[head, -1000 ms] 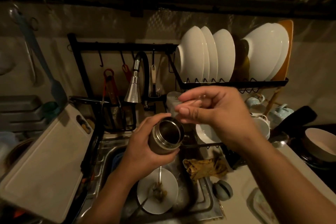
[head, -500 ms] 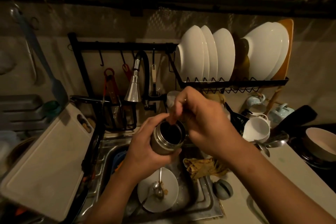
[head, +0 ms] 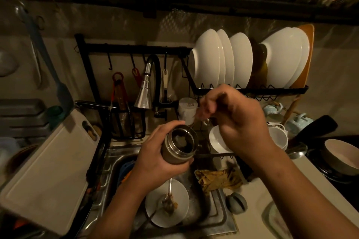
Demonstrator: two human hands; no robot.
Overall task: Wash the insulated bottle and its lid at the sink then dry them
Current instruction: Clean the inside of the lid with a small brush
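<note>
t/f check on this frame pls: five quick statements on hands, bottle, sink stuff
1. The left hand grips the insulated bottle above the sink. True.
2. The lid is screwed onto the bottle. False: its mouth is open and tilted toward the camera.
3. The right hand holds a thin utensil that reaches into the bottle's mouth. True.
4. The plate in the sink is bare. False: a spoon and food scraps lie on it.
5. The dish rack holds nothing. False: white bowls stand in it.
</note>
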